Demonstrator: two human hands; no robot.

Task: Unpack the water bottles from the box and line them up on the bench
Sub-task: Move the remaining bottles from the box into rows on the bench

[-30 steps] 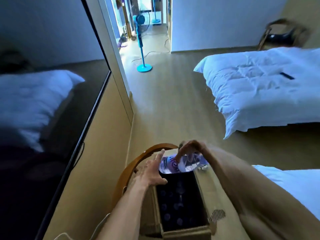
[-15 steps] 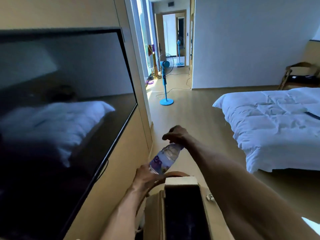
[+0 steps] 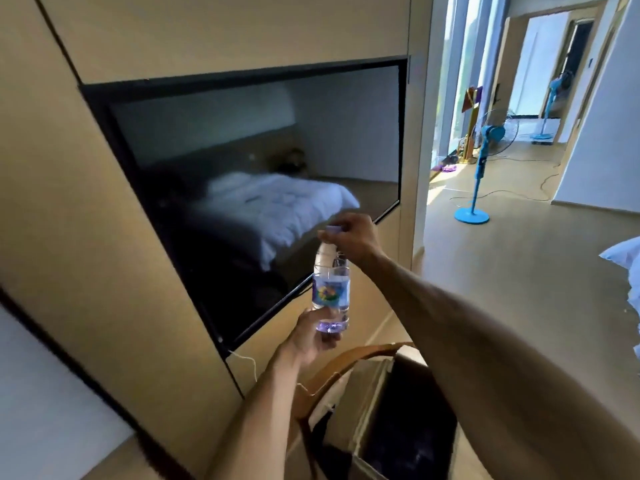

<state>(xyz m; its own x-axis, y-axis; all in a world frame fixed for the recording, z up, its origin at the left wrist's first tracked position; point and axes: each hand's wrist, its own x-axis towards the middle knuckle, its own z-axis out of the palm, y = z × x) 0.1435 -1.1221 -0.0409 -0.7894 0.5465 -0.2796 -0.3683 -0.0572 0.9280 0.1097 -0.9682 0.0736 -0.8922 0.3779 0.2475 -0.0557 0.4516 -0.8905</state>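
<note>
A clear water bottle (image 3: 330, 289) with a blue and purple label is held upright in the air in front of the wall-mounted television. My right hand (image 3: 351, 235) pinches its cap from above. My left hand (image 3: 313, 336) cups and grips its base from below. The open cardboard box (image 3: 367, 420) sits low at the bottom centre on a wooden chair (image 3: 341, 363); its inside is dark and I cannot make out the bottles there.
A large black television (image 3: 263, 188) is set in the beige wall panel on the left. A blue standing fan (image 3: 481, 168) stands on the wooden floor in the passage. A white bed edge (image 3: 627, 268) shows at the right.
The bottle has risen from the box and turned from tilted to upright. My left hand moved from the box edge to its base. My view swung left and up toward the television.
</note>
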